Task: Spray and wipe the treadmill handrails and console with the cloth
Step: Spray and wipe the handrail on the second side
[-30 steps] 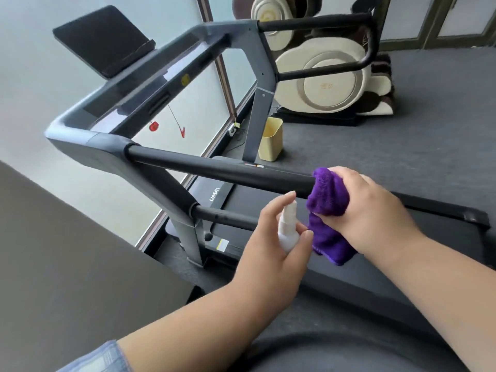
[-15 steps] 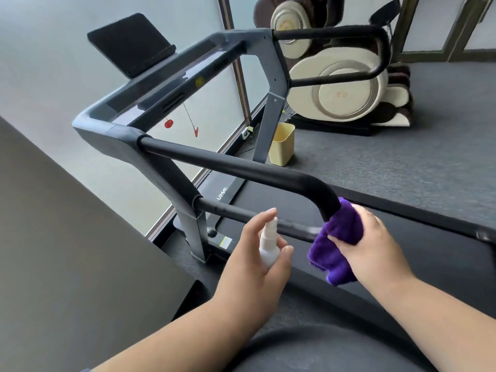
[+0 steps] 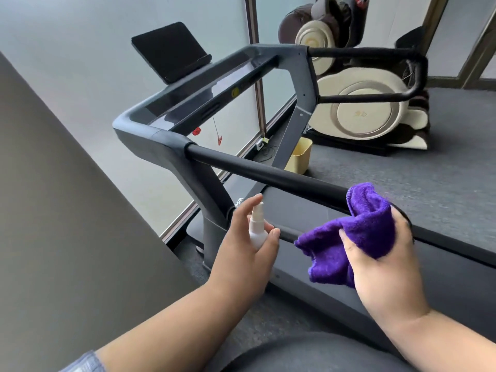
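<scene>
Head view: cloth (image 3: 357, 232) hides handrail (image 3: 268, 175) end.

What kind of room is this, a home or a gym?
Probably a home fitness corner or a small gym room; I cannot tell which. A treadmill stands by a frosted window, a massage chair sits behind it, and the floor is grey carpet.

Open gap between near handrail (image 3: 263, 175) and treadmill deck (image 3: 303, 210); lower side bar (image 3: 288, 232) crosses it. Rail's bent end blocked by purple cloth (image 3: 357, 232) in right hand (image 3: 386, 267). Left hand (image 3: 247, 248) with spray bottle (image 3: 257, 229) just beside upright post (image 3: 212, 210). Dark panel (image 3: 67, 224) close along deck's left edge.
</scene>
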Motion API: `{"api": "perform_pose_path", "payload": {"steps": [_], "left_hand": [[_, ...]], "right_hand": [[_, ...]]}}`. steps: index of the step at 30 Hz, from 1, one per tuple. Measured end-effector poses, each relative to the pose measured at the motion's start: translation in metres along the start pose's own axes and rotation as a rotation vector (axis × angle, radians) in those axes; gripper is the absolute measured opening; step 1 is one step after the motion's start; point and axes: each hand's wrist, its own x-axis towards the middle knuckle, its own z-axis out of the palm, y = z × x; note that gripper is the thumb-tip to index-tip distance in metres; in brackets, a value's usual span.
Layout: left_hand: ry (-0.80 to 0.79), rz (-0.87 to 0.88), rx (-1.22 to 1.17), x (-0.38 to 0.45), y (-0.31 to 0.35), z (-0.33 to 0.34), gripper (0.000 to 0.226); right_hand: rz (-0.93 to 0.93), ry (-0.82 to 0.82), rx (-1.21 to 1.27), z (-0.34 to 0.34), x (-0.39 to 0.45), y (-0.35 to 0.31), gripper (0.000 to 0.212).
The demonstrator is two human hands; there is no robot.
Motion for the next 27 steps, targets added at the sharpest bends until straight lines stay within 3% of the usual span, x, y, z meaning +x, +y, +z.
{"api": "perform_pose_path", "payload": {"steps": [7,13,20,24,27], "left_hand": [[0.012,0.012,0.091,0.054,-0.034,-0.077,0.058],[-0.016,-0.030,0.379,0.140,-0.053,-0.140,0.054],[-0.178,0.123,0.618,0.185,-0.057,-0.151,0.051],[-0.227,0.082,0.621,0.199,-0.062,-0.153,0.047],[-0.243,0.075,0.634,0.207,-0.066,-0.151,0.042]], "right_hand": [[0.072,-0.167,-0.047,0.078,0.004,-0.008,0.047],[0.159,-0.216,-0.042,0.143,0.003,-0.015,0.045],[0.241,-0.241,-0.063,0.176,0.014,-0.035,0.038],[0.322,-0.303,0.112,0.181,0.000,-0.048,0.029],[0.369,-0.342,0.079,0.183,-0.020,-0.039,0.038]]}}
